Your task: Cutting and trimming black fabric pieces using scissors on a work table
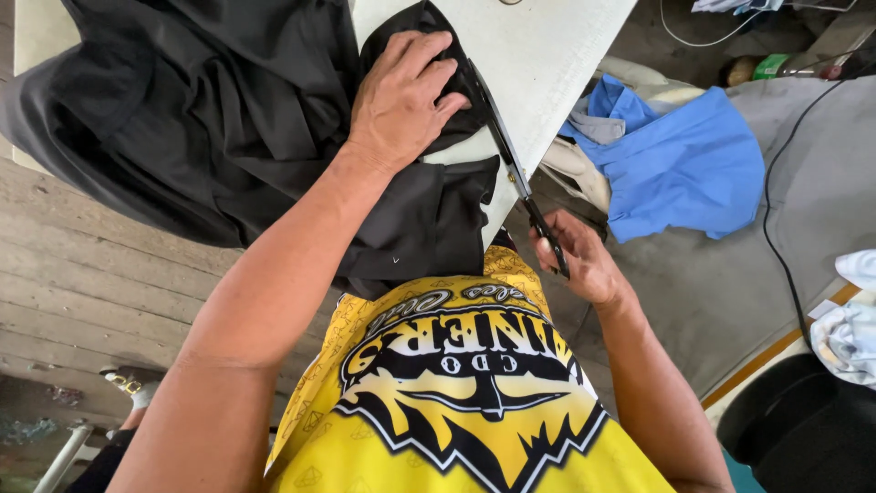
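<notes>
My left hand (401, 96) lies flat, fingers spread, on a piece of black fabric (228, 119) spread over a white table (538, 46). My right hand (579, 256) grips the handles of long black scissors (506, 151). Their blades run up along the right edge of the black fabric, close beside my left fingers. Whether the blades are cutting the cloth I cannot tell. My yellow and black shirt fills the bottom of the view.
A blue cloth (680, 164) lies on a grey surface to the right of the table. A black cable (780, 219) runs across that surface. White cloth (849, 319) sits at the far right. Wooden floor planks (82, 274) show on the left.
</notes>
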